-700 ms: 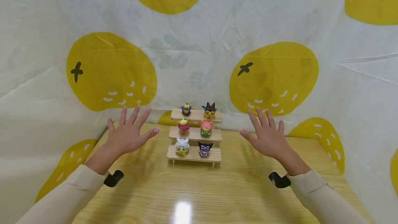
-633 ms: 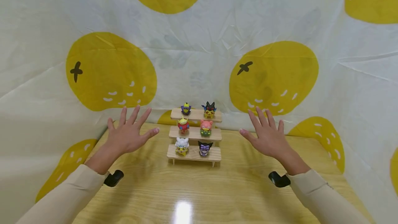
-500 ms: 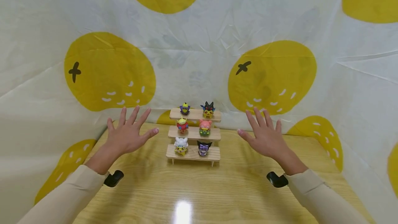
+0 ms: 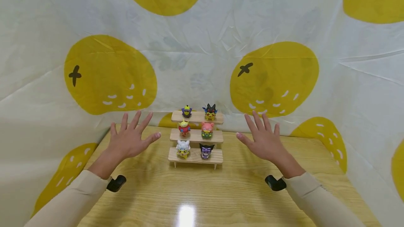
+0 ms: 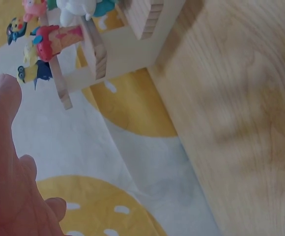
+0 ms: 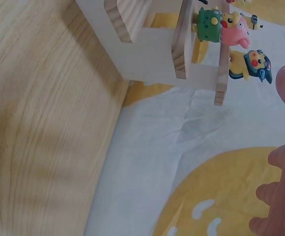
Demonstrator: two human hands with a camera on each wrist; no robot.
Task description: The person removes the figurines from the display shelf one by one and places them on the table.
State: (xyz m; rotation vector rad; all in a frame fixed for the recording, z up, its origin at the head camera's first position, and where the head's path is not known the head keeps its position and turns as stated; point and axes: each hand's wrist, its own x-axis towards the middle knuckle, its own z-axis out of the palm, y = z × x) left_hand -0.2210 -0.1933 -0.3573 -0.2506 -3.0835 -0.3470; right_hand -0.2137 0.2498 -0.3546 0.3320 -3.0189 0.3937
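A three-tier wooden display stand holds two small figurines on each tier. Up top are a purple-caped yellow figurine and one with a black-eared hood. The middle tier bears a red-bodied figurine and a pink one. On the lowest stand a white-hatted yellow figurine and a black-and-purple one. My left hand is spread to the left of the stand, holding nothing. To its right, my right hand also has spread fingers and holds nothing. Neither hand touches the stand.
The stand rests on a wood-grain table towards the back. White cloth printed with yellow fruit hangs behind and at both sides. A black wrist camera sits at the left cuff, and another wrist camera at the right.
My right hand has drifted slightly left, closer to the stand. My left hand has hardly moved. The head view has shifted a little, and the figurines stay in their places.
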